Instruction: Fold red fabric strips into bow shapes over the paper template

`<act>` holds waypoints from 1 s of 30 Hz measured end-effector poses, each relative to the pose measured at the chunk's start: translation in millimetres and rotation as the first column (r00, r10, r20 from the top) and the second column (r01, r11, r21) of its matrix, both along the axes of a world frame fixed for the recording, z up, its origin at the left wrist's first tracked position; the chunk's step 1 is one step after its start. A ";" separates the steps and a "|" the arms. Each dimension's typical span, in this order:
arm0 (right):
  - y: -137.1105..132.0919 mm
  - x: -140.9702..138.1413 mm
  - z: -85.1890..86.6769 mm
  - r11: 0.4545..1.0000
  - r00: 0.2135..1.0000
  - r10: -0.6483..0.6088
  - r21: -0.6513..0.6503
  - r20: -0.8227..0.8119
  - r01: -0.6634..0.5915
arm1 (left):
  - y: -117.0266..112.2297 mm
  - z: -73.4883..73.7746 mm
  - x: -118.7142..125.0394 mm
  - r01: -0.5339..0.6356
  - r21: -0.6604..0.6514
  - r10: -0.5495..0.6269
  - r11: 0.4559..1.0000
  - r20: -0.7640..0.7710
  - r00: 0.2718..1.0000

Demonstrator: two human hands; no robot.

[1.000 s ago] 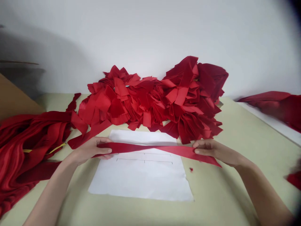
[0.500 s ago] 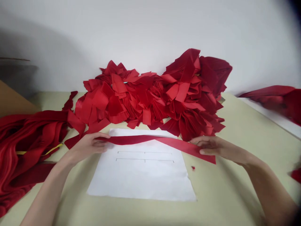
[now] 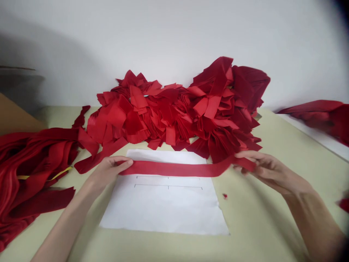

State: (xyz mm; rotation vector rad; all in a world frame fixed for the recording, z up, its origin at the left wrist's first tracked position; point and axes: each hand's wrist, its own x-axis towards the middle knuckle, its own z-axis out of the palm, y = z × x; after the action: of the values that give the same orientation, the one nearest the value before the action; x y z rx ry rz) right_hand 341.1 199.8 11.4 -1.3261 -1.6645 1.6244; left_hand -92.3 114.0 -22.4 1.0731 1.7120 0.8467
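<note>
A long red fabric strip lies stretched flat across the upper part of a white paper sheet, just above two ruled lines drawn on it. My left hand pinches the strip's left end at the paper's left edge. My right hand grips the strip's right end past the paper's right edge, fingers closed around it. Behind the paper sits a big heap of folded red fabric pieces.
A pile of long red fabric strips with a yellow tape lies at the left. More red cloth rests on a white surface at the right. A small red scrap lies beside the paper. A white wall stands behind.
The strip was twisted and slanted; now it lies flat and straight along the paper's ruled lines. My right hand turned and moved right, pulling its end taut.
</note>
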 end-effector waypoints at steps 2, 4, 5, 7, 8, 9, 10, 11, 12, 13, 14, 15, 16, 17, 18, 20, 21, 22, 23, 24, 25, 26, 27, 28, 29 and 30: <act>-6.2 -12.1 2.7 0.997 0.997 0.065 0.040 0.028 -0.066 | -3.6 0.5 22.3 0.065 -0.043 -0.055 0.997 0.205 0.977; -14.6 -35.5 9.0 0.983 0.988 0.108 0.137 0.110 -0.123 | -8.5 0.3 44.5 0.158 -0.059 -0.128 0.986 0.351 0.927; -19.1 -50.3 13.1 0.964 0.980 0.146 0.202 0.135 -0.171 | -11.2 -0.2 54.2 0.178 -0.043 -0.149 0.983 0.384 0.911; -28.3 -82.0 20.7 0.919 0.948 0.250 0.260 0.196 -0.296 | -16.9 -2.4 69.6 0.237 -0.021 -0.207 0.971 0.415 0.886; -32.6 -97.2 23.3 0.899 0.933 0.284 0.277 0.222 -0.340 | -19.5 -3.9 75.3 0.256 -0.013 -0.228 0.966 0.418 0.879; -36.8 -111.3 24.6 0.888 0.919 0.316 0.269 0.234 -0.374 | -21.8 -5.6 79.7 0.264 -0.005 -0.238 0.964 0.417 0.877; -40.8 -124.0 24.6 0.870 0.900 0.375 0.250 0.223 -0.425 | -23.7 -7.2 83.2 0.260 0.008 -0.241 0.965 0.411 0.879; -44.8 -135.2 23.1 0.853 0.875 0.438 0.212 0.208 -0.477 | -25.3 -8.8 86.0 0.250 0.029 -0.239 0.968 0.406 0.882; -48.7 -145.0 20.5 0.840 0.855 0.480 0.177 0.196 -0.512 | -26.4 -10.0 88.2 0.237 0.052 -0.237 0.970 0.409 0.881; -52.5 -153.6 17.0 0.833 0.843 0.502 0.155 0.193 -0.531 | -27.3 -10.9 90.0 0.229 0.072 -0.238 0.971 0.420 0.876; -56.1 -161.0 13.0 0.835 0.841 0.497 0.148 0.212 -0.530 | -27.9 -11.3 91.5 0.225 0.085 -0.239 0.971 0.437 0.867; -59.2 -167.4 8.8 0.844 0.850 0.462 0.168 0.253 -0.509 | -28.4 -11.4 92.5 0.221 0.086 -0.236 0.971 0.456 0.858; -61.7 -172.8 4.9 0.851 0.860 0.413 0.208 0.300 -0.482 | -28.8 -11.0 93.1 0.211 0.079 -0.223 0.974 0.476 0.851; -63.5 -177.0 1.4 0.848 0.864 0.369 0.255 0.342 -0.464 | -29.1 -10.3 93.2 0.191 0.065 -0.197 0.979 0.503 0.842; -64.5 -180.3 -1.5 0.836 0.863 0.339 0.300 0.376 -0.459 | -29.4 -9.4 92.8 0.163 0.048 -0.163 0.985 0.539 0.827; -64.3 -183.8 -4.9 0.800 0.849 0.336 0.352 0.409 -0.486 | -29.5 -7.0 91.1 0.129 0.015 -0.109 0.991 0.641 0.760; -63.3 -184.3 -5.6 0.785 0.840 0.350 0.359 0.415 -0.504 | -29.3 -5.6 90.0 0.138 0.008 -0.105 0.990 0.692 0.714; -62.1 -184.3 -5.7 0.779 0.835 0.354 0.362 0.420 -0.512 | -29.1 -4.3 88.8 0.161 0.009 -0.117 0.987 0.727 0.676; -60.7 -183.9 -5.6 0.781 0.836 0.350 0.361 0.422 -0.509 | -28.8 -3.1 87.8 0.190 0.014 -0.137 0.982 0.742 0.656; -59.2 -183.3 -5.3 0.792 0.842 0.342 0.354 0.418 -0.498 | -28.5 -2.1 87.0 0.217 0.021 -0.162 0.976 0.736 0.657; -57.8 -182.7 -5.0 0.806 0.848 0.336 0.341 0.410 -0.484 | -28.3 -1.3 86.5 0.236 0.025 -0.182 0.972 0.714 0.676; -56.5 -182.2 -4.8 0.821 0.855 0.332 0.324 0.400 -0.470 | -28.1 -0.8 86.2 0.244 0.025 -0.195 0.969 0.687 0.700; -55.5 -181.8 -4.8 0.833 0.861 0.326 0.312 0.390 -0.457 | -28.1 -0.5 86.2 0.250 0.027 -0.204 0.968 0.665 0.718; -54.7 -181.6 -5.0 0.842 0.866 0.319 0.304 0.387 -0.446 | -28.2 -0.6 86.4 0.257 0.035 -0.217 0.966 0.652 0.727; -54.1 -181.6 -5.2 0.848 0.868 0.309 0.302 0.389 -0.436 | -28.2 -0.7 86.6 0.271 0.046 -0.236 0.962 0.641 0.730; -53.7 -181.8 -5.5 0.851 0.868 0.299 0.300 0.397 -0.431 | -28.2 -0.9 86.8 0.286 0.060 -0.258 0.956 0.635 0.728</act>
State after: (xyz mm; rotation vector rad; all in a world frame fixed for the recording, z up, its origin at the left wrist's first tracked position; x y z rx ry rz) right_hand 159.3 146.1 5.9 -1.1746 -2.4297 1.2000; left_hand -5.4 85.9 -23.3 0.8407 0.9599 0.8514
